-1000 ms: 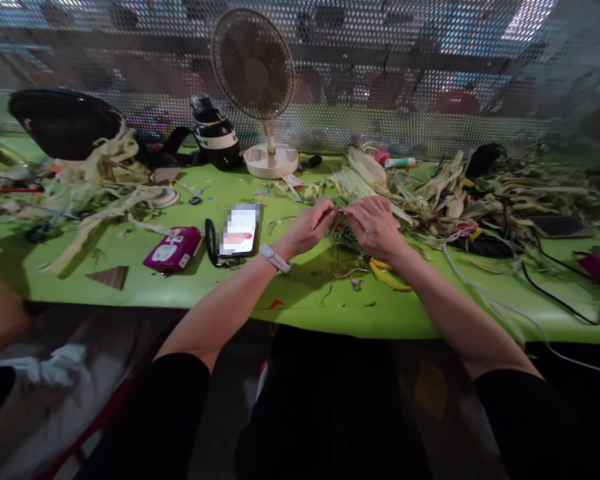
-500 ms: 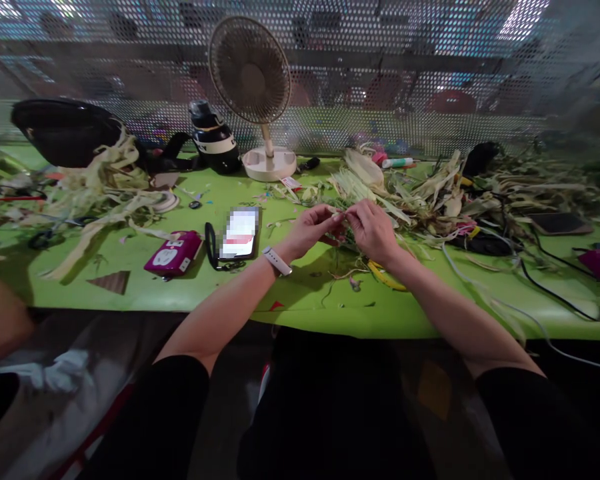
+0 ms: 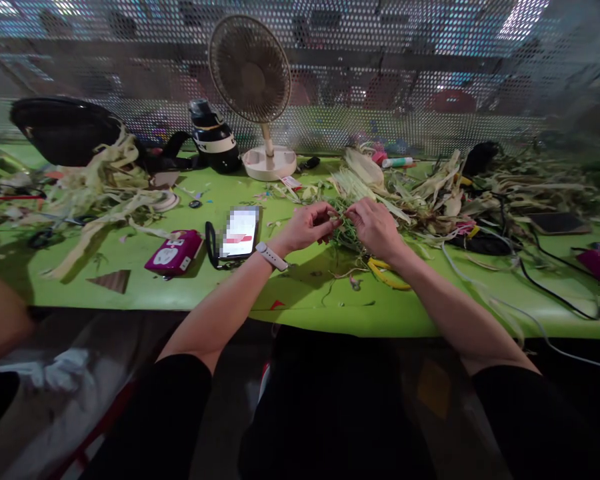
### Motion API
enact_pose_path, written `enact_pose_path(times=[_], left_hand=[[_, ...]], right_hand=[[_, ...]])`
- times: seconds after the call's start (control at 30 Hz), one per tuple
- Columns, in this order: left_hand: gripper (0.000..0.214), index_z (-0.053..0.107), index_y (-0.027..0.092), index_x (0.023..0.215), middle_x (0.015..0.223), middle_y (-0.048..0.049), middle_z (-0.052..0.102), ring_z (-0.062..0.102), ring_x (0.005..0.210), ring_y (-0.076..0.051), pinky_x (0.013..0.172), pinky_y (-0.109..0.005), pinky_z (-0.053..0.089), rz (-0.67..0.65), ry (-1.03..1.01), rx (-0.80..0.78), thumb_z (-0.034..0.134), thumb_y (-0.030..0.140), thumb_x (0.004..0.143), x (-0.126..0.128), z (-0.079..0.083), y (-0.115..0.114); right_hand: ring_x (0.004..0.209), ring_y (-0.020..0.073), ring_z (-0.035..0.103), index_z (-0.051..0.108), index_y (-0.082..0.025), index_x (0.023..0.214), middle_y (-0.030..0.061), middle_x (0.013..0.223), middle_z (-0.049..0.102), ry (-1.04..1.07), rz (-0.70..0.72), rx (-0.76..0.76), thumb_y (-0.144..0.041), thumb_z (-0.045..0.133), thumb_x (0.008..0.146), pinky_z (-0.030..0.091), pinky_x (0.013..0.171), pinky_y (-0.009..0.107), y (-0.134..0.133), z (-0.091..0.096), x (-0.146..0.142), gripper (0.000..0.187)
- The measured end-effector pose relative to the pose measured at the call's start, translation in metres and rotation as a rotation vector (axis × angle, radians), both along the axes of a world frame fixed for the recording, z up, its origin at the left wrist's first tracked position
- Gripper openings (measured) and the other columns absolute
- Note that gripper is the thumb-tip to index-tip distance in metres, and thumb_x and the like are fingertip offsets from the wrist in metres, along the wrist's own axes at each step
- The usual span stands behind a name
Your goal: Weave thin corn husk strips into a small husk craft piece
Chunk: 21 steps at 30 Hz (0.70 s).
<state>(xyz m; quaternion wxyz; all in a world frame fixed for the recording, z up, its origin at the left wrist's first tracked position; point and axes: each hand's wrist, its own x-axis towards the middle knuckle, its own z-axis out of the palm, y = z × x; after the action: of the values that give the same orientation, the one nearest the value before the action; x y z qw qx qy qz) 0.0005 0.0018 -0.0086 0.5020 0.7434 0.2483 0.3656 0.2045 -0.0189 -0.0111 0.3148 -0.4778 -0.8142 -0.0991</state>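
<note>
My left hand [image 3: 307, 228], with a pale watch band at its wrist, is closed in a pinch just above a tangle of thin green stems [image 3: 346, 233]. Something small and pale seems to sit at its fingertips, too small to name. Close by on the right, my right hand [image 3: 377, 228] has its thumb and fingers pressed together over the same stems. Whatever it pinches cannot be made out. Yellow-handled pliers or scissors [image 3: 389, 275] lie under my right wrist, partly covered. Pale dried corn husks [image 3: 363, 175] are heaped just behind the hands.
A phone [image 3: 239, 230] and a magenta case [image 3: 174, 253] lie to the left. Behind them stand a fan [image 3: 269, 163] and a black bottle [image 3: 216, 141]. More husks [image 3: 113, 173] lie at far left. A white cable [image 3: 473, 283] crosses the right side. Another person's arm [image 3: 0, 320] shows at left.
My hands have moved a little apart, the left one shifting left. More of the green stems and of the yellow handles now shows between and below them.
</note>
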Motion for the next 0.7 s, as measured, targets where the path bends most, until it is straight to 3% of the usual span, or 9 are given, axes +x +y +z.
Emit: enact_pose_path(times=[0.2,0.37,0.47,0.57,0.7], left_hand=[[0.030,0.055,0.018,0.092,0.063,0.0034,0.056,0.056,0.055,-0.009,0.054,-0.023,0.047,-0.058,0.072,-0.004,0.071,0.042,0.084,0.002,-0.003,0.001],[0.024,0.054,0.018,0.090,0.071,0.0018,0.059,0.053,0.058,-0.008,0.056,-0.023,0.044,-0.072,0.118,-0.004,0.073,0.030,0.080,0.005,-0.003,-0.003],[0.034,0.049,0.020,0.096,0.077,0.0013,0.064,0.057,0.064,-0.009,0.059,-0.022,0.043,-0.105,0.087,-0.057,0.076,0.021,0.074,0.005,-0.004,-0.004],[0.036,0.048,0.020,0.096,0.080,-0.0010,0.066,0.062,0.068,-0.011,0.062,-0.024,0.047,-0.137,0.091,-0.137,0.077,0.023,0.074,0.004,-0.004,-0.004],[0.029,0.053,0.018,0.095,0.072,0.0001,0.064,0.060,0.056,-0.010,0.057,-0.025,0.047,-0.180,0.156,-0.251,0.076,0.029,0.079,0.000,0.002,-0.003]], right_hand=[[0.083,0.0236,0.056,0.061,-0.019,0.094,0.0095,0.092,0.065,0.036,0.148,-0.108,-0.043,0.043,0.099,0.042,0.076,0.037,-0.007,0.013,0.008,0.030],[0.081,0.0231,0.054,0.059,-0.020,0.083,0.0085,0.083,0.063,-0.104,0.208,-0.163,-0.051,0.042,0.098,0.039,0.077,0.037,-0.010,0.015,-0.002,0.039],[0.070,0.0193,0.049,0.055,-0.020,0.076,0.0062,0.075,0.060,-0.156,0.225,-0.255,-0.047,0.042,0.099,0.034,0.069,0.034,-0.010,0.013,-0.006,0.038],[0.064,0.0159,0.044,0.049,-0.021,0.070,0.0032,0.070,0.056,-0.055,0.266,-0.331,-0.040,0.039,0.099,0.030,0.063,0.031,-0.010,0.013,-0.005,0.036],[0.060,0.0128,0.042,0.046,-0.021,0.069,-0.0016,0.062,0.048,0.155,0.336,-0.445,-0.050,0.041,0.098,0.031,0.059,0.028,-0.009,0.017,0.001,0.041]])
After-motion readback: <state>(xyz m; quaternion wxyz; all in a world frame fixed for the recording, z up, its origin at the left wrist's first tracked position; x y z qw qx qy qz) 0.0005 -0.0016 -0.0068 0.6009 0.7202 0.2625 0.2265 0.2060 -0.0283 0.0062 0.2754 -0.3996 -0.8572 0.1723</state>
